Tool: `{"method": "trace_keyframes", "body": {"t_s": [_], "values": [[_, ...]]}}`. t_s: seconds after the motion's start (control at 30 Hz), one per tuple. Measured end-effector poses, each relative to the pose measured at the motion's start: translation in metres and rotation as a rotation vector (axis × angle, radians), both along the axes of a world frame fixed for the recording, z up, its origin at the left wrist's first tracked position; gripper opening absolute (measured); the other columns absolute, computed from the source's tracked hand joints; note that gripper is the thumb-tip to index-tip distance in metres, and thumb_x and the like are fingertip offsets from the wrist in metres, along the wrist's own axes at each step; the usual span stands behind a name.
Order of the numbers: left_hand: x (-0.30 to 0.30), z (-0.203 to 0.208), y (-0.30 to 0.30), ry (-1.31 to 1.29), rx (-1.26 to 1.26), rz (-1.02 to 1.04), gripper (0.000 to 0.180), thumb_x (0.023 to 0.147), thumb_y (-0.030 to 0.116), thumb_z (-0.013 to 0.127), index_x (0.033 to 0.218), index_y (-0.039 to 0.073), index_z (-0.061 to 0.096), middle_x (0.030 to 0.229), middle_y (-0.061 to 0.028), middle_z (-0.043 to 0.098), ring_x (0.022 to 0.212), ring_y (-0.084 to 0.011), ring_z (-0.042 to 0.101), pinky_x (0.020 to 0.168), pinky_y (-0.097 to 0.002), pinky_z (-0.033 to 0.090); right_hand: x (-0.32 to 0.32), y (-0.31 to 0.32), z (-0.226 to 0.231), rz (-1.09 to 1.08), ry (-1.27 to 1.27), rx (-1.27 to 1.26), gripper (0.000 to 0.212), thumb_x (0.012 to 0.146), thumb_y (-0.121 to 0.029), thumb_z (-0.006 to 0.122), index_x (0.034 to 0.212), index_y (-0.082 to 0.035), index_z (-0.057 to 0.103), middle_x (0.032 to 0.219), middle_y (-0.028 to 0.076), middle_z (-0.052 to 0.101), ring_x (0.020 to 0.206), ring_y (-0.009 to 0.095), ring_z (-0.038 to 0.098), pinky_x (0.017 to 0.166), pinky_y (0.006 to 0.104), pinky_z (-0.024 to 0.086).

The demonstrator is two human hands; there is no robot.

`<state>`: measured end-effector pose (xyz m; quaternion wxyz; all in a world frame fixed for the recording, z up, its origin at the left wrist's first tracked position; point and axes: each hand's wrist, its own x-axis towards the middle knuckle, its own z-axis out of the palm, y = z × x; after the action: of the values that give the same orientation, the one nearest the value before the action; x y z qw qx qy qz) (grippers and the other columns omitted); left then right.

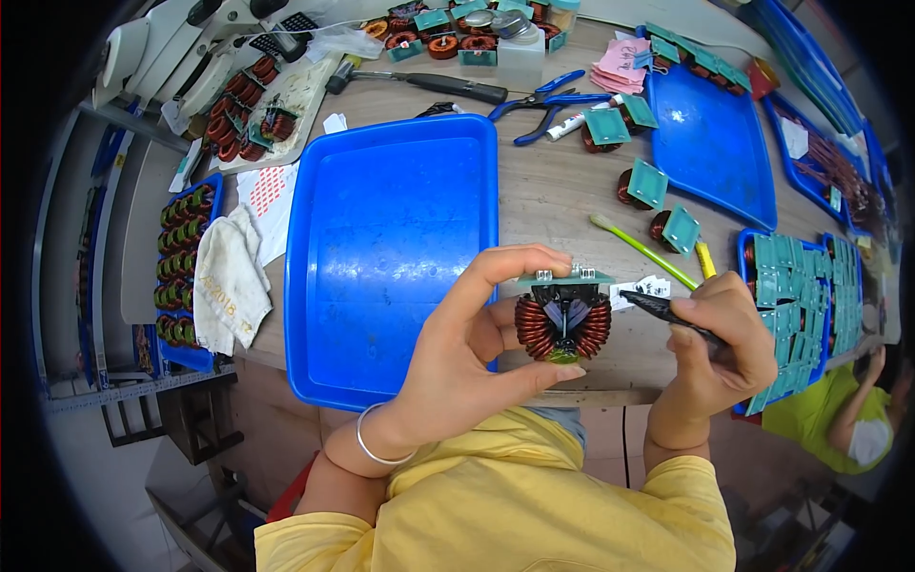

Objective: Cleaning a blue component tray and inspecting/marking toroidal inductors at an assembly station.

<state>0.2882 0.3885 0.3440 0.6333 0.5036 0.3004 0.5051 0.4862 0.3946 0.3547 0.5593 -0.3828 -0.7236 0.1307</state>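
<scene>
My left hand (448, 343) grips a toroidal coil (593, 332) wound with copper wire, thumb below and fingers above. A small green circuit board (562, 281) with metal pins sits along the coil's upper side. In my right hand (726, 348) are black tweezers (658, 305), pinched between thumb and fingers. Their tip points left, close to the board's right end; contact is not clear. Behind the tip, on the table, lies a white label (652, 285) with dark print. A green-handled brush (643, 250) rests a little farther back.
A large blue tray (391, 238) lies left of my hands, beside a white cloth (232, 281). Pliers (545, 103) and a hammer (429, 84) lie at the back. Several coils with boards (646, 185) stand back right. Another blue tray (743, 248) full of green boards stands at right, near another person (848, 419).
</scene>
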Motion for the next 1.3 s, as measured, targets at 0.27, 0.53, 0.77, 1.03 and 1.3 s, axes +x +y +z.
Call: {"method": "trace_keyframes", "body": {"t_s": [0.27,0.53,0.77,1.03,1.3], "values": [[-0.006,0.002,0.0,-0.041,-0.018,-0.102,0.069,0.065,-0.016,0.067,0.124,0.002,0.034,0.122,-0.0102,0.039,0.109,-0.0192,0.05,0.09,-0.0326,0.049,-0.012,0.003,-0.011,0.125,0.314,-0.198,0.075,0.059,-0.023,0.083,0.118,0.006,0.048,0.091,0.01,0.055,0.079,0.019,0.056,0.072,0.0278,0.043],[-0.007,0.001,-0.003,-0.012,-0.074,-0.07,0.072,0.063,-0.005,0.075,0.123,0.005,0.037,0.121,-0.0095,0.042,0.115,-0.0193,0.045,0.097,-0.0331,0.037,-0.019,0.007,-0.012,0.317,0.104,-0.281,0.093,0.053,-0.014,0.085,0.13,0.004,0.035,0.103,0.013,0.056,0.097,0.023,0.054,0.085,0.0334,0.042],[-0.007,-0.002,0.004,0.086,0.109,-0.042,0.068,0.062,-0.002,0.076,0.12,0.004,0.041,0.123,-0.0095,0.041,0.117,-0.0189,0.041,0.096,-0.0335,0.036,-0.019,0.003,-0.015,0.317,0.105,-0.13,0.091,0.054,-0.005,0.083,0.13,0.004,0.032,0.106,0.014,0.05,0.094,0.024,0.056,0.081,0.0348,0.046],[-0.006,-0.004,0.0,-0.043,-0.059,-0.109,0.07,0.063,-0.001,0.076,0.124,0.007,0.042,0.125,-0.0057,0.04,0.117,-0.0173,0.04,0.096,-0.0332,0.036,-0.019,-0.003,-0.012,0.289,0.092,-0.066,0.108,0.053,-0.013,0.085,0.137,-0.001,0.018,0.103,0.01,0.043,0.091,0.03,0.057,0.079,0.041,0.047],[-0.009,-0.006,0.001,-0.011,0.039,-0.117,0.069,0.062,0.001,0.077,0.122,0.005,0.043,0.121,-0.0101,0.045,0.116,-0.0218,0.043,0.096,-0.0357,0.037,-0.018,-0.006,-0.014,0.289,0.033,-0.03,0.11,0.054,-0.014,0.085,0.138,-0.006,0.014,0.105,0.01,0.043,0.09,0.029,0.057,0.077,0.041,0.047]]}}
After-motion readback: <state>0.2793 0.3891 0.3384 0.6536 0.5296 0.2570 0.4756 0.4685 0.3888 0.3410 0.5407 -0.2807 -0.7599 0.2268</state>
